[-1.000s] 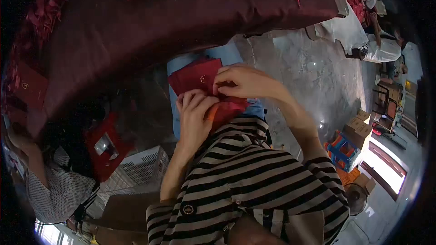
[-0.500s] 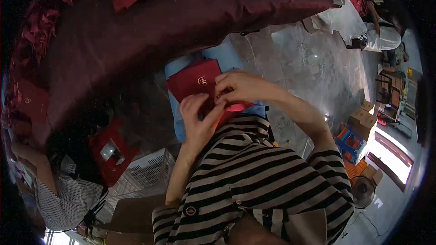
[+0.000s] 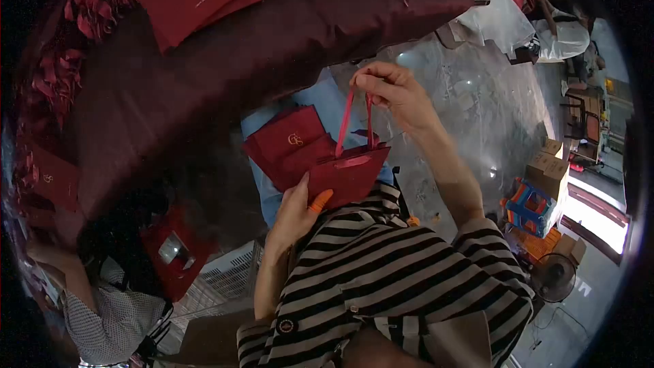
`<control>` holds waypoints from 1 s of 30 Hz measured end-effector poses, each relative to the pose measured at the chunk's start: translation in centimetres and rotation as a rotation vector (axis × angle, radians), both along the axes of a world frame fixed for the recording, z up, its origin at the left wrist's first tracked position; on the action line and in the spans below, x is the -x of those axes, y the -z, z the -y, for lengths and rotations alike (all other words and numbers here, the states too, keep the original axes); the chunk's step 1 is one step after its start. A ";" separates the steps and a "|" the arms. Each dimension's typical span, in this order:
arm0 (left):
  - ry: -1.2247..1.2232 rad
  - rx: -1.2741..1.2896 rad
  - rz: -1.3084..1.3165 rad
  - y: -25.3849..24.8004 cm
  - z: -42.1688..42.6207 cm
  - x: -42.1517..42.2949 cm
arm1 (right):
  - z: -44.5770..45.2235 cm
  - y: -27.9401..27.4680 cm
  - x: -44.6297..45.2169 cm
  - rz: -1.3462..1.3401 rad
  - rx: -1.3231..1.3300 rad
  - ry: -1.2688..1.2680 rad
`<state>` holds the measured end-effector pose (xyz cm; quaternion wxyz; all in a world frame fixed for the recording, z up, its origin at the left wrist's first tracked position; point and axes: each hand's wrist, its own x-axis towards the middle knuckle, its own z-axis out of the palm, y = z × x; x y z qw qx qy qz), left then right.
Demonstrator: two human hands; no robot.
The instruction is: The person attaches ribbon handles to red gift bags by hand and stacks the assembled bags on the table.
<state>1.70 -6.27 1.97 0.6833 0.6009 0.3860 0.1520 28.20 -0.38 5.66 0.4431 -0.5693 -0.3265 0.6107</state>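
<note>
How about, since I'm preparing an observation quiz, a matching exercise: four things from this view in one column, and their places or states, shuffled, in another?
Column 1
1. Right hand
2. Left hand
3. Gold-lettered dark red item
4. Fan

Column 2
A. Lying on light blue fabric
B. At the picture's lower right
C. Pinching the ribbon handle above the red bag
D. Holding the red bag low at its side, with an orange finger cover on

Right pairs: 1-C, 2-D, 3-A, 4-B
</note>
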 end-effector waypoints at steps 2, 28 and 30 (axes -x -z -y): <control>-0.035 -0.095 -0.038 -1.2 -1.1 0.5 | -0.5 0.6 -0.4 -0.084 -0.031 -0.029; -0.335 -1.319 -0.470 -7.1 -30.7 -1.2 | -8.9 -5.3 -6.0 1.146 -1.200 -0.220; -0.393 -1.379 -0.542 -7.5 -30.3 -1.7 | -6.5 -7.5 -2.7 0.653 -1.136 -0.278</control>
